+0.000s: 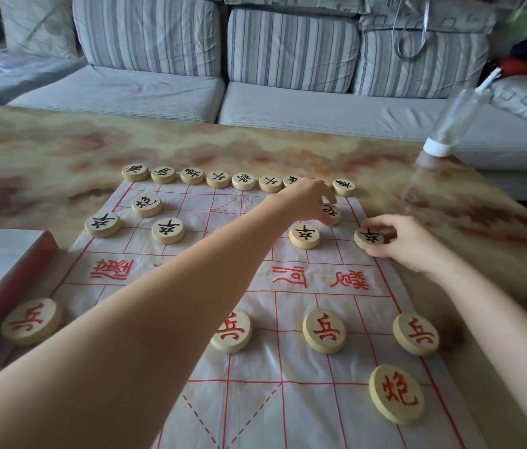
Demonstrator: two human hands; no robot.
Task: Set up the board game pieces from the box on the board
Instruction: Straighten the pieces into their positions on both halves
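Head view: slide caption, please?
Left hand holds black cannon piece, right hand pinches black soldier piece on the paper board.

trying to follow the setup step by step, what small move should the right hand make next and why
Probably let go and lift away. The right hand pinches the black soldier, which lies flat on the right edge line of the board, level with the neighbouring soldier, so it looks placed. The left hand holds the black cannon.

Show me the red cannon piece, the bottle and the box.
red cannon piece (396,394): head view, top face.
bottle (456,118): head view, clear body.
box (19,277): head view, red side wall.
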